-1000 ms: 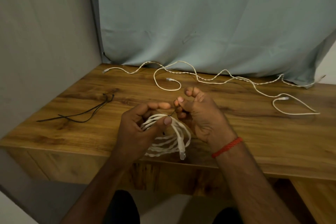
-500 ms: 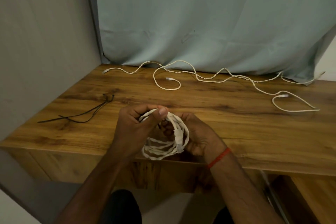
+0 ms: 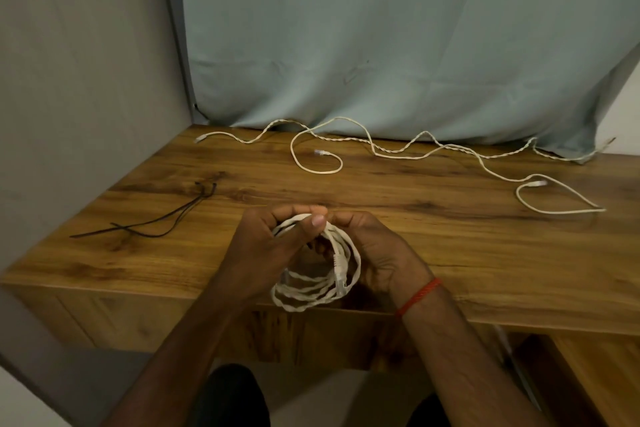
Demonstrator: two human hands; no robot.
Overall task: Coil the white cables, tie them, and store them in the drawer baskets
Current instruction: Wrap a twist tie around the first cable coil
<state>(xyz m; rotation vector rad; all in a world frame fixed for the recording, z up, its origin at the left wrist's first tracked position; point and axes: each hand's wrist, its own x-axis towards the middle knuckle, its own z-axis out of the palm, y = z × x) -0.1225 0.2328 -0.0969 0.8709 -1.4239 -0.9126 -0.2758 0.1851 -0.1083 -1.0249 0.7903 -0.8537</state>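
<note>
A coiled white cable [image 3: 313,284] hangs between my two hands above the near edge of the wooden desk [image 3: 450,246]. My left hand [image 3: 266,246] pinches the top of the coil with thumb over fingers. My right hand [image 3: 374,250] holds the coil's right side, fingertips meeting the left hand's at the top. A plug end lies along the right side of the coil. Two more white cables [image 3: 391,151] lie uncoiled along the back of the desk, one looping at the right [image 3: 554,199]. No drawer basket is in view.
Thin black ties [image 3: 152,224] lie on the left part of the desk. A grey wall [image 3: 79,80] stands at the left and a pale blue curtain [image 3: 381,38] hangs behind the desk. A lower wooden surface [image 3: 602,381] shows at the bottom right.
My right hand has dropped from above the coil and closed onto its right side. Both hands now hold the coil together; the coil has turned more upright.
</note>
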